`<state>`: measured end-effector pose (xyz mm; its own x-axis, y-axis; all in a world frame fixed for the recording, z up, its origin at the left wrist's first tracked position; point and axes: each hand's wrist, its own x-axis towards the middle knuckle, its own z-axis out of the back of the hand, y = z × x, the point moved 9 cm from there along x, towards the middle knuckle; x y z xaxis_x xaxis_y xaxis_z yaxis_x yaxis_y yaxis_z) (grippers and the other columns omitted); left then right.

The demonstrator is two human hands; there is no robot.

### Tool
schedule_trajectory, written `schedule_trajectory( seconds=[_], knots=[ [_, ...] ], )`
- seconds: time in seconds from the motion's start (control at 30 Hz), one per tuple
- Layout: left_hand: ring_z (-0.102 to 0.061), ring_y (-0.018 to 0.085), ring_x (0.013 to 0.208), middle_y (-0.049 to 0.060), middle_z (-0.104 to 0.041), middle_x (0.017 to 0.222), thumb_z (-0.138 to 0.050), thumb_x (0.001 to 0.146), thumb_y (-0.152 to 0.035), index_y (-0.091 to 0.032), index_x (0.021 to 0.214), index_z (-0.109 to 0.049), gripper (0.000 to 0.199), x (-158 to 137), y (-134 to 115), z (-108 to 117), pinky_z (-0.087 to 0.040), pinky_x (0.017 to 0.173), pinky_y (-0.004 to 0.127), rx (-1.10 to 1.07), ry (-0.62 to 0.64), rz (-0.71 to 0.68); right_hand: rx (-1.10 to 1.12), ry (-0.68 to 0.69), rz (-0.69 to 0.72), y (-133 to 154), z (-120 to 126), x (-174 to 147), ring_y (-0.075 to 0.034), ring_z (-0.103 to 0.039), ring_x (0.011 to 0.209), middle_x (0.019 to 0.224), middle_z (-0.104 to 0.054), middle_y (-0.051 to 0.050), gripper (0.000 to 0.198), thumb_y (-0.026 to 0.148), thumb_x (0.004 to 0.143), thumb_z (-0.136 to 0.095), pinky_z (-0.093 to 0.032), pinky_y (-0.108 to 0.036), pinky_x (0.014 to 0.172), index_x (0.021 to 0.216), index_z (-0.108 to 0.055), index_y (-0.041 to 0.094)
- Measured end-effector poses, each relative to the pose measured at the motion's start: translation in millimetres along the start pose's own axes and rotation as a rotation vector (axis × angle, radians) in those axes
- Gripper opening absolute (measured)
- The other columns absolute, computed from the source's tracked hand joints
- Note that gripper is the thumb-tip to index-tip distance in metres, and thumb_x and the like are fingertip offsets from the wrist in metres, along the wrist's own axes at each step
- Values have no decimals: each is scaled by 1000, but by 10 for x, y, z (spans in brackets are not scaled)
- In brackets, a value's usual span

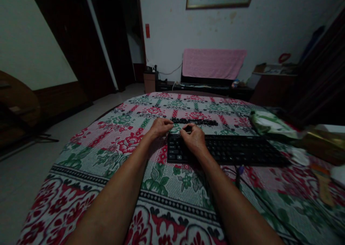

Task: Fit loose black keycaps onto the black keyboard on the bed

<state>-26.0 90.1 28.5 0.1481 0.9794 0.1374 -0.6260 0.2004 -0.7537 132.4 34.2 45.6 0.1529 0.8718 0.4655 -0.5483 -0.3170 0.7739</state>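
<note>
A black keyboard (239, 149) lies on the patterned tablecloth, partly covered by my right hand (194, 137). The fingers of that hand are curled in a pinch above the keyboard's upper left part. Whatever sits between them is too dark and small to name. Beyond the keyboard runs a row of small black pieces that look like loose keycaps (203, 122). My left hand (161, 126) rests just past the keyboard's top left corner, its fingertips drawn together at the left end of that row. I cannot make out whether it grips a piece.
A floral tablecloth (121, 144) covers the table. A cable (258, 194) trails toward the front right. On the right are a green and white packet (269, 123), a crumpled white tissue (299, 156), a wooden-handled brush (325, 187) and a golden box (323, 144).
</note>
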Motion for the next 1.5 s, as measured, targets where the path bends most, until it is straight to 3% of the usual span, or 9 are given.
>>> schedule_trajectory(
  seconds=[0.23, 0.4, 0.73, 0.87, 0.93, 1.03, 1.17, 1.33, 1.5],
  knots=[
    [-52, 8, 55, 0, -65, 69, -60, 68, -23, -15, 99, -68, 32, -183, -208, -284, -39, 52, 20, -343, 358, -44, -13, 116, 104, -7, -100, -2, -16, -61, 65, 74, -67, -2, 20, 35, 71, -56, -46, -28, 65, 81, -63, 20],
    [-56, 11, 67, 1, -66, 80, -64, 64, -26, -13, 96, -67, 34, -175, -232, -363, -42, 63, 22, -393, 460, -147, 53, 177, 23, -58, -126, 21, -15, -60, 65, 74, -66, -2, 19, 34, 69, -56, -45, -27, 65, 78, -63, 18],
    [-53, 12, 60, -2, -59, 61, -55, 67, -31, -12, 75, -67, 24, -126, -473, -307, -33, 51, 19, 108, 154, -355, 329, 221, -260, -207, -192, 71, -15, -58, 64, 72, -65, -1, 33, 42, 58, -64, -45, -26, 60, 77, -63, 15],
    [-51, 12, 58, -2, -57, 59, -55, 66, -31, -11, 72, -66, 23, -107, -446, -222, -32, 51, 19, 148, 97, -337, 154, 360, -188, -97, -164, 107, -19, -61, 76, 84, -66, -6, 45, 53, 68, -57, -47, -32, 70, 89, -63, 14],
    [-51, 11, 58, -2, -57, 59, -55, 66, -28, -11, 71, -65, 21, -82, -366, -183, -32, 51, 19, 87, 97, -298, 41, 479, -92, -37, -117, 91, -23, -59, 96, 110, -61, -10, 58, 53, 66, -61, -46, -37, 84, 110, -57, 15],
    [-50, 9, 54, -3, -56, 60, -54, 65, -22, -11, 78, -63, 20, -47, -218, -192, -34, 49, 18, -156, 151, -207, -264, 649, 84, -20, -5, -12, -29, -41, 123, 134, -43, -13, 91, 52, 52, -73, -34, -43, 102, 130, -42, 19],
    [-43, 7, 42, -7, -48, 50, -55, 61, -16, -11, 91, -60, 30, -33, -99, -216, -32, 43, 17, -324, 165, -96, -508, 900, 85, -175, 65, -271, -34, -27, 131, 143, -30, -13, 110, 59, 48, -72, -24, -51, 106, 140, -26, 21],
    [-43, 7, 40, -7, -47, 47, -56, 59, -11, -12, 92, -59, 33, -53, -78, -177, -31, 41, 17, -321, 130, -30, -698, 950, 101, -317, 51, -353, -41, -5, 135, 150, -8, -14, 124, 60, 40, -74, -7, -64, 103, 143, -16, 25],
    [-48, 9, 45, -3, -52, 53, -54, 64, -20, -13, 72, -60, 12, -75, -19, -137, -32, 42, 17, -255, 105, -7, -670, 946, 175, -382, -45, -284, -39, -12, 134, 147, -18, -13, 122, 64, 39, -73, -10, -62, 104, 142, -17, 27]
  ],
)
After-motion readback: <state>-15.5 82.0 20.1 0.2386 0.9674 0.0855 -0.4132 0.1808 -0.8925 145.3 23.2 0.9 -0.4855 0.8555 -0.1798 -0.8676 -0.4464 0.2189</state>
